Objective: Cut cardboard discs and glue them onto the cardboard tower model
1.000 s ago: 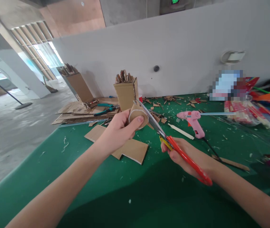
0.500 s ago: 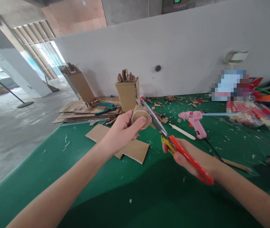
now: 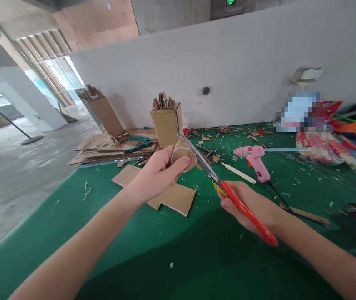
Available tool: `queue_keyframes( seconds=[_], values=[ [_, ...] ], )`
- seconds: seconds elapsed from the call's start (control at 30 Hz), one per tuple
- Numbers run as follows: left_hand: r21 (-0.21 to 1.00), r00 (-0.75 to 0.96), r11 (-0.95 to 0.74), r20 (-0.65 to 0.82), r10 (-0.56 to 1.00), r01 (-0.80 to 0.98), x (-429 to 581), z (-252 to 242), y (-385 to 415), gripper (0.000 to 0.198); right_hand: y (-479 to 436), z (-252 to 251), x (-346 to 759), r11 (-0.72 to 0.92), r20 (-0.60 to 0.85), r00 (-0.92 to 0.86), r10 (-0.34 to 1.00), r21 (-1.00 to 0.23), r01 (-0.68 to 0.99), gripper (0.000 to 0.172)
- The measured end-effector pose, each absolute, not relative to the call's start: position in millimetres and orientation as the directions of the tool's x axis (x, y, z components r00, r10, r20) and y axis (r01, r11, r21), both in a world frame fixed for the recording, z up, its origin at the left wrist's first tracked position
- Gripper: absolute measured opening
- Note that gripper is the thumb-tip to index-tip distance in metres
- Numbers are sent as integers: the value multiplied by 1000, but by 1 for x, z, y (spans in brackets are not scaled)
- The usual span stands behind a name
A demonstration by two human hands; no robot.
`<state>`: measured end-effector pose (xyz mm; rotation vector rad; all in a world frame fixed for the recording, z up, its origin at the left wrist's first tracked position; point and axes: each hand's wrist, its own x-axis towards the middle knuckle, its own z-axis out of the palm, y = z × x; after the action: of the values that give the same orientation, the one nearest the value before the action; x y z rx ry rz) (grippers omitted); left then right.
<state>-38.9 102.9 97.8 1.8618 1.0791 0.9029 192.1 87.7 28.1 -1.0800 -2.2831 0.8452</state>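
A craft workshop set up in a bare concrete hall. An upright cardboard box (image 3: 166,125) stuffed with offcuts stands on a green work table (image 3: 171,246). Left of the box lie flattened cardboard sheets (image 3: 103,150) and pliers (image 3: 139,143). To the right are cardboard scraps (image 3: 224,130) and a pink glue gun (image 3: 254,157). In front of the box, red-handled scissors (image 3: 228,192) meet a cardboard disc (image 3: 181,150).

The near green table (image 3: 196,258) lies open from left to right. Between the left hand (image 3: 157,173) and right hand (image 3: 248,206), the cardboard disc (image 3: 182,153) and scissors (image 3: 231,192) fill the gap. A flat cardboard piece (image 3: 174,196) lies low beneath; farther stands a cardboard box (image 3: 165,127), and to the right a pink glue gun (image 3: 254,160) and its cord (image 3: 278,196) bar the way.
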Motion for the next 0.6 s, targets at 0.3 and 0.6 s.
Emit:
queue_keyframes(
  seconds=[0.3,0.6],
  values=[
    [960,246,-247,274,930,-134,-23,78,106,27,89,23,182,536,269,-514,815,-687,490,46],
    [952,288,-251,293,912,-175,-23,74,103,26,84,32,189,577,279,-610,742,-730,368,46]
  ],
)
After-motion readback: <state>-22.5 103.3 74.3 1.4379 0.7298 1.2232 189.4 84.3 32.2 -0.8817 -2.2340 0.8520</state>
